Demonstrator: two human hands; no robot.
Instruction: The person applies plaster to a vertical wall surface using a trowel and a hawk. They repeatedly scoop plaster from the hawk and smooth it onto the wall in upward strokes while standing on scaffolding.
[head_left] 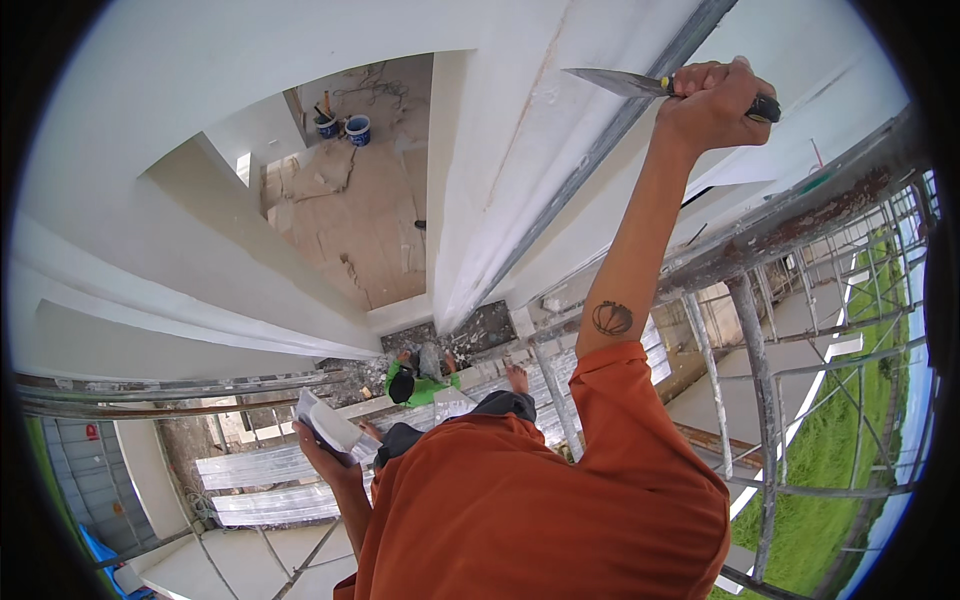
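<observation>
Head cam: L of 2 fisheyes you wear, v. wide; edges bend nr rim, pic upright.
Shirt [540, 510]: yours, nearest lens, fills btm ctr.
R hand [715, 105]: yours, top R, fairly nr.
L hand [325, 458]: yours, lower L.
Co-worker [435, 388]: far below, seen from above; you face steeply down.
Grass [825, 440]: R side, farther off.

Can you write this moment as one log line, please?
right hand: gripping black-handled putty knife, raised | left hand: holding white-coated flat tool, lower | below: person in green top
</observation>
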